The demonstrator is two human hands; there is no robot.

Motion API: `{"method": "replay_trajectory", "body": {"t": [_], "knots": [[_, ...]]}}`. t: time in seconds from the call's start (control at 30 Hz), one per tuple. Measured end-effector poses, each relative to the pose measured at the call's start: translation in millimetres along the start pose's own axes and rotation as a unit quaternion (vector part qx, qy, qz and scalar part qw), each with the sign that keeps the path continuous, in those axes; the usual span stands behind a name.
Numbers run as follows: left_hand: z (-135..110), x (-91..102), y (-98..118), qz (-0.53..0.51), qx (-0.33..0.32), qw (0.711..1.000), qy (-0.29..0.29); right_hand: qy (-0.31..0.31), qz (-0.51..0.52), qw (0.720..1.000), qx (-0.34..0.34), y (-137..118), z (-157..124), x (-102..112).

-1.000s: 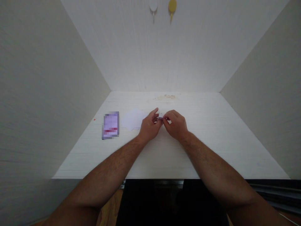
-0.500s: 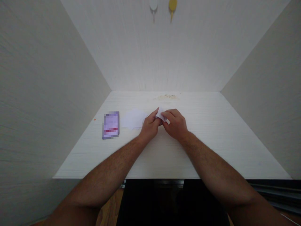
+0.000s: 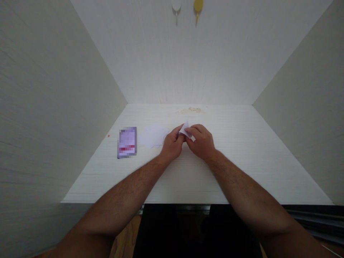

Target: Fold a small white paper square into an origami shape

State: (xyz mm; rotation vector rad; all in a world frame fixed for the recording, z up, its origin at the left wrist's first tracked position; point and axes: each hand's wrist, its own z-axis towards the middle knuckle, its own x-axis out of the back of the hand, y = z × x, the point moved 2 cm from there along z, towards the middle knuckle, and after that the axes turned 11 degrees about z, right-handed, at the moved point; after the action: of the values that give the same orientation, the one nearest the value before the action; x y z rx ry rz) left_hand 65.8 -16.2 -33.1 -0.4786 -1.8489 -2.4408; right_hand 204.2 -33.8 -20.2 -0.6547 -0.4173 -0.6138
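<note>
Both hands meet over the middle of the white table, holding a small folded piece of white paper [image 3: 185,129] between them. My left hand [image 3: 173,142] is closed on the paper's left side, thumb toward the middle. From the right, my right hand [image 3: 200,140] pinches the same paper with thumb and forefinger. The paper's top comes to a point, and its lower part is hidden by the fingers. Just left of my left hand, loose sheets of white paper [image 3: 152,136] lie overlapping on the table.
A purple rectangular item [image 3: 127,142], blurred out, lies at the left of the table [image 3: 255,161]. Near it is a tiny orange speck [image 3: 109,135]. A white hook [image 3: 176,6] and a yellow hook [image 3: 198,6] hang on the back wall. Side panels enclose the table.
The folded paper has turned slightly between my fingers, so its pointed top now stands higher and further right. Both hands have otherwise stayed in nearly the same place.
</note>
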Motion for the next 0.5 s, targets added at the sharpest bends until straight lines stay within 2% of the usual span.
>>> {"method": "replay_trajectory", "body": {"t": [0.17, 0.5], "knots": [[-3.1, 0.6, 1.5, 0.069, -0.031, 0.997, 0.007, 0.004, 0.026, 1.0, -0.017, 0.1, 0.9, 0.0], [-3.0, 3.9, 1.9, 0.15, -0.013, 0.988, 0.031, -0.001, 0.053, 0.995, -0.082, 8.1, -3.1, -5.0]]}}
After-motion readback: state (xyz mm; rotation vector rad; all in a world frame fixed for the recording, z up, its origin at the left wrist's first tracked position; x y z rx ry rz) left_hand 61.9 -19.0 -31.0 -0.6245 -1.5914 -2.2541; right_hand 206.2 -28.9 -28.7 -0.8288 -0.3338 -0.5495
